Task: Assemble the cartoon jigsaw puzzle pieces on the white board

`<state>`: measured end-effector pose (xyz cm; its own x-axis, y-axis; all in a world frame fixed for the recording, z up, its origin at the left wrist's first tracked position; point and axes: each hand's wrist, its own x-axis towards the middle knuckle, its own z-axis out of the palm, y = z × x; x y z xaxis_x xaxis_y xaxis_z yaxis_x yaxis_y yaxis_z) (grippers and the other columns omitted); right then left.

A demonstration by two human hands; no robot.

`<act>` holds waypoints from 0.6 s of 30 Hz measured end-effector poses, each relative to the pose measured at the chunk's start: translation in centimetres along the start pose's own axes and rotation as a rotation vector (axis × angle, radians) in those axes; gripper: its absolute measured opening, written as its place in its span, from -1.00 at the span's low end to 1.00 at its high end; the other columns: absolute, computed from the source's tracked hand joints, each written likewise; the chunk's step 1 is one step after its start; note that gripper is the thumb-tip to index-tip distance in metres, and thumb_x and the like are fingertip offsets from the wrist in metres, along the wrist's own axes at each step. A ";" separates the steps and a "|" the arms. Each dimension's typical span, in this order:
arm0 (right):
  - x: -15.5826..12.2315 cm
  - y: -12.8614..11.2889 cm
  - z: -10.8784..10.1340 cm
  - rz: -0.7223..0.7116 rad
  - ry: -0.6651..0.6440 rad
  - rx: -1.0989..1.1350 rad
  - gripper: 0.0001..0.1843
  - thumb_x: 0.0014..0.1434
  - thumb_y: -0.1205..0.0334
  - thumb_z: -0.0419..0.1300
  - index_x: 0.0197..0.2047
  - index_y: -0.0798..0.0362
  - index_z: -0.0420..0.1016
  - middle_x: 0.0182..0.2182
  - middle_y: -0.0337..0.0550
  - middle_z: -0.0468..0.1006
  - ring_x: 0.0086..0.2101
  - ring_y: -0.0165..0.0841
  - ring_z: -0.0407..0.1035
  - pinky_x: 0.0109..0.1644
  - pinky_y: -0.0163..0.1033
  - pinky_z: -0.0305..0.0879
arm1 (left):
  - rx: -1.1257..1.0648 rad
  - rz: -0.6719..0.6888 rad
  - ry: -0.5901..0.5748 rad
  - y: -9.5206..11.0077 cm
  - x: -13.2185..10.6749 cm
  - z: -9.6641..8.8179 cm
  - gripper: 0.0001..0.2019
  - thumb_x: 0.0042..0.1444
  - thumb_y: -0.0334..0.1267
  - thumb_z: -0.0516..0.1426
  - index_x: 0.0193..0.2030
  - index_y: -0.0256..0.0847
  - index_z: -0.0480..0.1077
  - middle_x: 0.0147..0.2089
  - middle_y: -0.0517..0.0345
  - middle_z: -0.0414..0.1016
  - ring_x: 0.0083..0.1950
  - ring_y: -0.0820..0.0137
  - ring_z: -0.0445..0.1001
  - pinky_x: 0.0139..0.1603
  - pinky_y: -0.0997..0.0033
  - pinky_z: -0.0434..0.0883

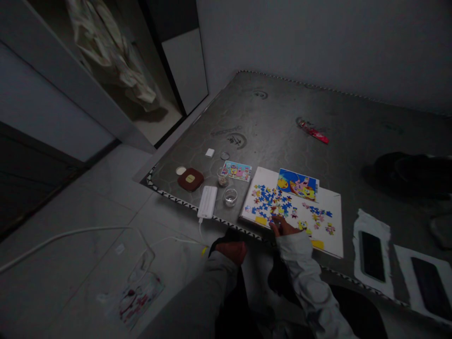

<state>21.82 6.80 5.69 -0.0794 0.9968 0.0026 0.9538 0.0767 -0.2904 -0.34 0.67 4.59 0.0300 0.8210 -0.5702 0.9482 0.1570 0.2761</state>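
On a white board [334, 235] lie many loose jigsaw puzzle pieces [264, 200], mostly blue with some yellow and pink. My right hand [285, 228] is over the board's front edge, its fingers pinched at a small puzzle piece [271, 221] that they partly cover. Closed in a fist, my left hand [235, 252] rests by my knee, off the board, with nothing visible in it. A cartoon picture card [297, 183] lies across the board's back edge. Partly joined yellow pieces [304, 228] lie right of my right hand, and a pink and blue cluster [319, 215] lies farther right.
Left of the board are a clear cup [230, 197], another cup with small contents [222, 178], a second cartoon card [242, 172], a white power bank [207, 202] with a cable, and a brown case [190, 179]. Two phones [372, 256] [431, 287] lie rightward; a red wrapper [314, 132] lies behind.
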 end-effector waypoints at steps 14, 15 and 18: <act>1.4 -0.6 -0.4 0.083 -0.060 0.211 -0.61 0.38 -0.12 0.12 0.03 -0.13 0.65 -0.36 -0.17 0.74 -0.44 -0.25 0.55 -0.37 -0.22 0.19 | 0.056 0.028 -0.033 0.5 -0.1 -0.4 -0.45 0.53 -0.16 -0.09 -0.02 -0.23 0.77 -0.01 -0.27 0.78 0.02 -0.03 0.75 -0.02 0.06 0.54; 1.5 -0.6 -0.4 0.085 -0.066 0.221 -0.61 0.37 -0.13 0.12 0.00 -0.12 0.65 -0.37 -0.18 0.73 -0.45 -0.26 0.53 -0.38 -0.23 0.17 | 0.063 0.037 -0.027 0.5 -0.1 -0.4 -0.45 0.53 -0.17 -0.10 0.00 -0.23 0.76 -0.01 -0.27 0.78 0.03 -0.04 0.75 -0.02 0.06 0.54; 1.6 -0.5 -0.5 0.086 -0.083 0.250 -0.59 0.36 -0.20 0.12 -0.05 -0.11 0.64 -0.45 -0.22 0.66 -0.52 -0.30 0.45 -0.41 -0.25 0.13 | 0.075 0.051 -0.030 0.5 0.0 -0.4 -0.45 0.53 -0.18 -0.10 0.00 -0.22 0.76 -0.02 -0.26 0.78 0.04 -0.04 0.75 -0.01 0.06 0.56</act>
<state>21.42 8.34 6.35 -0.0345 0.9936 -0.1078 0.8579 -0.0258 -0.5131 0.00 1.00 5.06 0.0871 0.8100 -0.5799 0.9662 0.0732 0.2473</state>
